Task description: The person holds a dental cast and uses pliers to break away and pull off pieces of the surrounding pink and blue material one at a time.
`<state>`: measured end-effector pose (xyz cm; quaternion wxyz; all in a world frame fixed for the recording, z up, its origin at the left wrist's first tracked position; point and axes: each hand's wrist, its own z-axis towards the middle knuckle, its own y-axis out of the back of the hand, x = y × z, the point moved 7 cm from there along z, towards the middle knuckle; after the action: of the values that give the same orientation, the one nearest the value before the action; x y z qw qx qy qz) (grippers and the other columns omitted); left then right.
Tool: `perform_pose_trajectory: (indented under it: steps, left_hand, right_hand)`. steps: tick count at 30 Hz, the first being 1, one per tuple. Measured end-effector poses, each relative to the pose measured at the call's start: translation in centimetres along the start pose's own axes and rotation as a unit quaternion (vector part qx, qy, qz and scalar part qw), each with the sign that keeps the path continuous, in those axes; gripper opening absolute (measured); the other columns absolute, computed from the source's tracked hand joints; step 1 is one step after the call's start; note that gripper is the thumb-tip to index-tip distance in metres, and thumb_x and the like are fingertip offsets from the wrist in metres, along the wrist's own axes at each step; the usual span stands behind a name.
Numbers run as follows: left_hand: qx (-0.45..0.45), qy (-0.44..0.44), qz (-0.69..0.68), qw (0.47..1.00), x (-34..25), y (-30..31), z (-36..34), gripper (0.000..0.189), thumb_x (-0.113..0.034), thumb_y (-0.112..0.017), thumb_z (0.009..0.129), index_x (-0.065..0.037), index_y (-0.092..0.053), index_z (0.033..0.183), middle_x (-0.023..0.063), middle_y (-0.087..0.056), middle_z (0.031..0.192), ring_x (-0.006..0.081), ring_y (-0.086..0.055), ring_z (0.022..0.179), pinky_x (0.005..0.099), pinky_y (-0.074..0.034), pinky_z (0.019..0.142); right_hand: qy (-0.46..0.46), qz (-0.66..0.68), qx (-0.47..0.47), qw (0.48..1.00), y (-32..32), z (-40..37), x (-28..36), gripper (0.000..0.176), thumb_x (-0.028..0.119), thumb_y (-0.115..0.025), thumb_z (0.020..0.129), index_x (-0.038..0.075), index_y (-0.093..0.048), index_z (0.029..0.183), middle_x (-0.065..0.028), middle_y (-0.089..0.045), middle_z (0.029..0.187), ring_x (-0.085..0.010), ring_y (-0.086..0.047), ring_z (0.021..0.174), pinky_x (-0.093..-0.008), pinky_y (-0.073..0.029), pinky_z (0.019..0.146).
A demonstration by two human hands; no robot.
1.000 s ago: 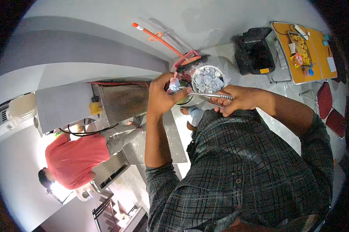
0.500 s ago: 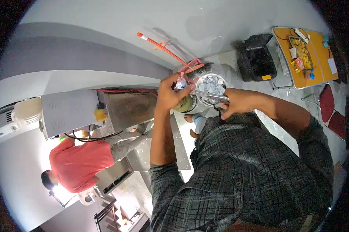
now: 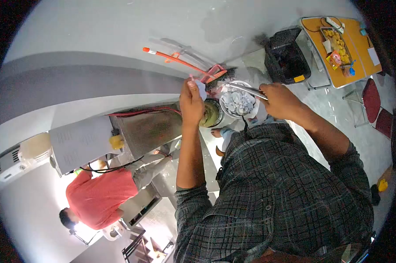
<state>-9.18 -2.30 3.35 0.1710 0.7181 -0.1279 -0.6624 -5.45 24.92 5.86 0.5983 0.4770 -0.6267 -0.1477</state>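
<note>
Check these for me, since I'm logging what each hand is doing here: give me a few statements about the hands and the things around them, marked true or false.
1. The right hand holds metal tongs. True.
2. The left hand is empty. False: it pinches a small white piece.
3. The bowl by the tongs holds pale grey pieces. True.
4. The other person nearby wears a green shirt. False: the shirt is red.
5. The table at the upper right is blue. False: its top is orange.
</note>
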Motion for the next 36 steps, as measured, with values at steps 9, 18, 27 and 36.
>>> perform_pose_trajectory:
  steps: [9,18,27,36]
  left_hand:
    - [0.01,0.032,-0.494,0.869,-2.9,-1.0,-0.4,0.065,-0.058,-0.032,0.102,-0.001,-0.056,0.121,0.0135,-0.065,0.104,0.0251,-0.064,0.096,0.0456,-0.056,0.079]
    - [0.046,-0.111,-0.377,0.919,-5.2,-0.5,-1.7,0.088,-0.079,-0.041,0.087,0.002,-0.057,0.117,0.014,-0.062,0.107,0.0229,-0.063,0.096,0.0387,-0.057,0.078]
    - [0.02,-0.236,-0.029,0.971,-8.5,1.2,-2.1,0.093,-0.082,-0.034,0.087,0.004,-0.066,0.106,0.0117,-0.062,0.102,0.0193,-0.058,0.088,0.0314,-0.045,0.078]
    - [-0.092,-0.297,0.062,0.949,-8.2,1.4,-1.4,0.055,-0.046,-0.038,0.098,0.003,-0.064,0.099,0.0169,-0.061,0.096,0.0272,-0.058,0.085,0.0352,-0.045,0.076]
  right_hand:
    - [0.088,0.449,0.269,0.848,-0.8,-2.3,6.0,0.04,0.02,-0.058,0.098,-0.001,-0.052,0.132,-0.0073,-0.066,0.106,-0.014,-0.057,0.1,-0.0318,-0.046,0.09]
    - [0.07,0.458,0.317,0.828,-1.7,-2.5,7.4,0.033,0.026,-0.057,0.098,0.006,-0.063,0.124,-0.0006,-0.063,0.103,-0.0102,-0.049,0.091,-0.0258,-0.04,0.081]
    - [-0.025,0.425,0.366,0.828,-1.4,-2.0,7.6,0.036,0.025,-0.06,0.093,0.007,-0.063,0.124,0.0008,-0.065,0.099,-0.0092,-0.051,0.087,-0.0264,-0.041,0.074]
    - [-0.111,0.497,0.346,0.788,-6.0,-1.1,7.3,0.036,0.011,-0.065,0.087,0.008,-0.058,0.123,-0.0018,-0.057,0.091,-0.0108,-0.051,0.068,-0.0302,-0.045,0.058]
